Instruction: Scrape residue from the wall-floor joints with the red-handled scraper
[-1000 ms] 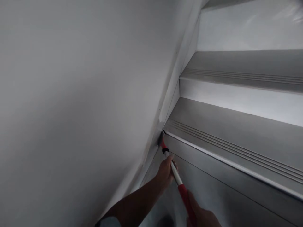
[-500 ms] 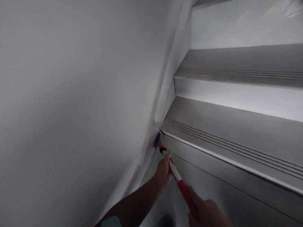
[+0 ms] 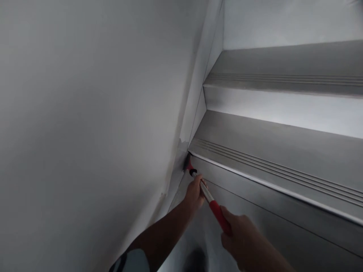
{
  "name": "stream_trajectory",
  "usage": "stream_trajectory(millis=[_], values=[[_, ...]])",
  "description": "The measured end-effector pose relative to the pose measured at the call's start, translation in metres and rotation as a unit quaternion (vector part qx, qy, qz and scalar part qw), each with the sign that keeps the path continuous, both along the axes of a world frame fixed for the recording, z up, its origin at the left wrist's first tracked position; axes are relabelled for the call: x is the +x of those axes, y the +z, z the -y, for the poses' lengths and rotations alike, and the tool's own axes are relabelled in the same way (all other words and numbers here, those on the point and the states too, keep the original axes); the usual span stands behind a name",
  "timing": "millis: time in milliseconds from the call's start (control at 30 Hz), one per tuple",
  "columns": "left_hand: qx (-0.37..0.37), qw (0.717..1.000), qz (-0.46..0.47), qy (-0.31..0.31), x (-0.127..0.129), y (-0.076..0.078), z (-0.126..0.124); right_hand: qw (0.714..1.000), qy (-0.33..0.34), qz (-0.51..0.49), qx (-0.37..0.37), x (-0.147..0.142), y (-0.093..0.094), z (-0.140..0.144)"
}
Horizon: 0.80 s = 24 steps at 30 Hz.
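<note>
My left hand [image 3: 194, 193] grips the pale metal shaft of a long-handled tool [image 3: 204, 192] close to its head. My right hand [image 3: 241, 236] holds the same tool lower down, on its red grip. The tool's small red and black head [image 3: 188, 165] is pressed into the corner where the white wall [image 3: 85, 113] meets the nose of a grey stair step [image 3: 269, 151]. What kind of head it is cannot be made out.
Grey stairs with grooved nosings climb to the right; a second step [image 3: 283, 68] lies above. A pale skirting strip [image 3: 198, 87] runs up along the wall. The riser [image 3: 269, 223] under the near step fills the lower right.
The view has shifted so the stairs and tool sit a little higher and to the left. My right hand has slid up the red grip into fuller view. The tool head stays in the corner.
</note>
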<state>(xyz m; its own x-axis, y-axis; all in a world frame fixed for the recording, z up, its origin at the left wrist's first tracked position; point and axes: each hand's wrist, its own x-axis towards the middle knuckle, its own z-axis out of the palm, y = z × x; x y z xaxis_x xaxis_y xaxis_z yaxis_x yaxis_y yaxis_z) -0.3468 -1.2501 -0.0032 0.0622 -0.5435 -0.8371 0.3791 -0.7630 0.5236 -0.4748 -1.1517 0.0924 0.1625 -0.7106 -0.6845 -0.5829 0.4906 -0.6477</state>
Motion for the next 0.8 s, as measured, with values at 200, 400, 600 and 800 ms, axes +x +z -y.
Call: stream_trajectory(millis=[200,400,600,800], values=[[0.010,1.000,-0.003,-0.013,0.001,-0.026,0.005,0.998,-0.011,0.047,0.036,-0.002,-0.009,0.010],[-0.003,0.996,0.006,-0.088,0.018,-0.025,-0.027,0.997,0.003,-0.051,-0.055,0.027,-0.047,-0.057],[-0.047,0.986,0.111,-0.113,0.040,-0.033,-0.041,0.992,-0.047,-0.019,-0.116,0.085,-0.098,-0.101],[-0.078,0.982,0.127,-0.120,0.039,-0.038,-0.027,0.990,-0.077,-0.014,-0.114,0.094,-0.098,-0.087]])
